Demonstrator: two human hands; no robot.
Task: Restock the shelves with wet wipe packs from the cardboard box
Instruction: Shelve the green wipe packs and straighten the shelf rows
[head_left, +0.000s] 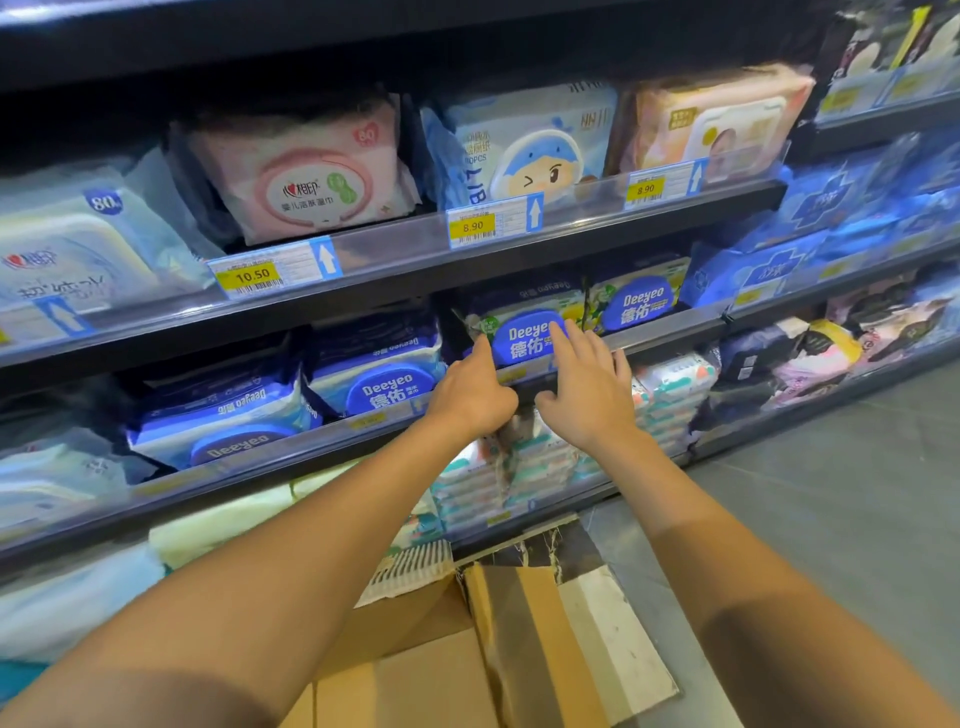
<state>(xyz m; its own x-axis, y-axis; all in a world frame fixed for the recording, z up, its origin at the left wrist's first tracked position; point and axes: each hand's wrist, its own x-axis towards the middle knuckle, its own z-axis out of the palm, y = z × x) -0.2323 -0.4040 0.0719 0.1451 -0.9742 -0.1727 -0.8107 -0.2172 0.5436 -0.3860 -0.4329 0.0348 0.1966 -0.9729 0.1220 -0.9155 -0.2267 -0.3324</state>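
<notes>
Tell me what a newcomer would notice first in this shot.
The left hand and right hand meet at a blue-lidded Deeyeo wet wipe pack on the middle shelf. Yellow price tags line the shelf above, and an open cardboard box lies at the bottom of the view.

blue-lidded deeyeo wipe pack (524, 338) upright on middle shelf (670, 332); cardboard box (431, 670) open below.
</notes>
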